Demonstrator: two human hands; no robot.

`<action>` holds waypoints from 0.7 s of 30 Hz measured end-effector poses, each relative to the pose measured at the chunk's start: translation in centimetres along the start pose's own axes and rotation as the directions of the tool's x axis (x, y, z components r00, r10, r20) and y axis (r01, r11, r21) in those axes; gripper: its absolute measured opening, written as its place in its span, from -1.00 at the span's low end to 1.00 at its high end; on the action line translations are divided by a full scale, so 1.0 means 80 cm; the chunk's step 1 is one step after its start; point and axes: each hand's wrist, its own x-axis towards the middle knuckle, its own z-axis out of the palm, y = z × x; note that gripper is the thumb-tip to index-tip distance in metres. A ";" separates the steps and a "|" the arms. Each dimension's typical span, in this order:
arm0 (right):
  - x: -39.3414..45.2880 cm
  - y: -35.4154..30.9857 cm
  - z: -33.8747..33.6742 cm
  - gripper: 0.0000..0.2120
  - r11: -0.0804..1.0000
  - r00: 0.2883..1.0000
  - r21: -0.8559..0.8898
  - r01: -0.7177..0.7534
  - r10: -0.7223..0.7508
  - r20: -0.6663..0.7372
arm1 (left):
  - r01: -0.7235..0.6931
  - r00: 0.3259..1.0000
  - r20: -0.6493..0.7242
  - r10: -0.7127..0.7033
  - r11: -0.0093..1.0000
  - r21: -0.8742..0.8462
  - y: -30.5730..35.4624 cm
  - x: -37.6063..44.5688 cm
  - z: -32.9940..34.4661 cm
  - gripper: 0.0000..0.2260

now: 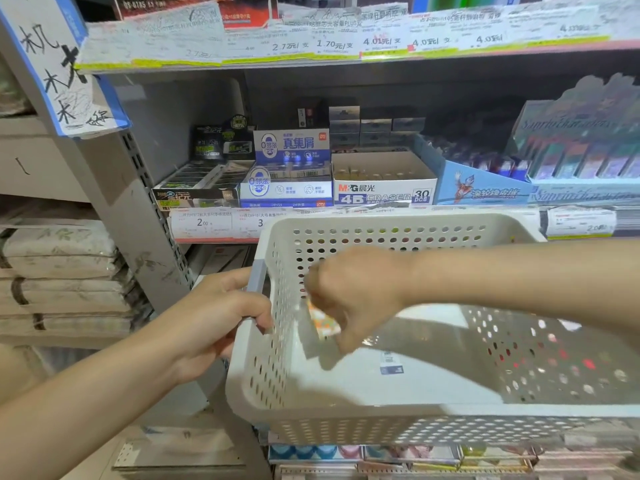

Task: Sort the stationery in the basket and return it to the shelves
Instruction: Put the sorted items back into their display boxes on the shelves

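Observation:
A white perforated plastic basket (263, 382) is held up in front of the shelves. My left hand (221, 317) grips its grey handle on the left end. My right hand (349, 296) reaches down inside the basket and pinches a small orange-and-white patterned packet (323, 323), blurred by motion. On the basket floor lie a clear flat packet (426, 337) and a white item with a blue barcode label (391, 365).
The shelf behind holds open eraser boxes: a black one (197, 188), a blue-and-white one (287, 181), an M&G 4B eraser box (382, 187) and blue cartoon display boxes (485, 188). Price tags line the shelf edges. Stacked paper bundles (59, 271) fill the left.

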 end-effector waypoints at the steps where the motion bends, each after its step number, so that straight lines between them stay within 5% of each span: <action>1: -0.005 0.007 -0.012 -0.56 0.999 0.999 0.044 -0.024 0.025 -0.023 | 0.005 1.000 -0.001 -0.005 1.000 0.001 -0.001 0.001 -0.001 -0.59; 4: -0.019 0.046 -0.050 -0.71 0.988 0.972 0.117 -0.105 0.127 -0.198 | 0.010 1.000 -0.008 -0.010 1.000 -0.002 -0.003 0.001 -0.003 -0.60; 9: -0.030 0.117 -0.086 -0.63 0.945 0.903 0.221 -0.242 0.302 -0.305 | 0.018 0.999 -0.041 -0.018 1.000 -0.011 0.003 -0.001 -0.008 -0.56; 13: -0.019 0.178 -0.086 -0.61 0.869 0.862 0.233 -0.438 0.479 -0.165 | 0.008 0.998 -0.057 -0.009 1.000 -0.020 0.007 -0.002 -0.006 -0.55; 21: 0.015 0.233 -0.071 -0.78 0.860 0.872 0.181 -0.478 0.490 -0.025 | -0.008 1.000 -0.008 0.007 1.000 -0.023 0.011 -0.005 -0.004 -0.57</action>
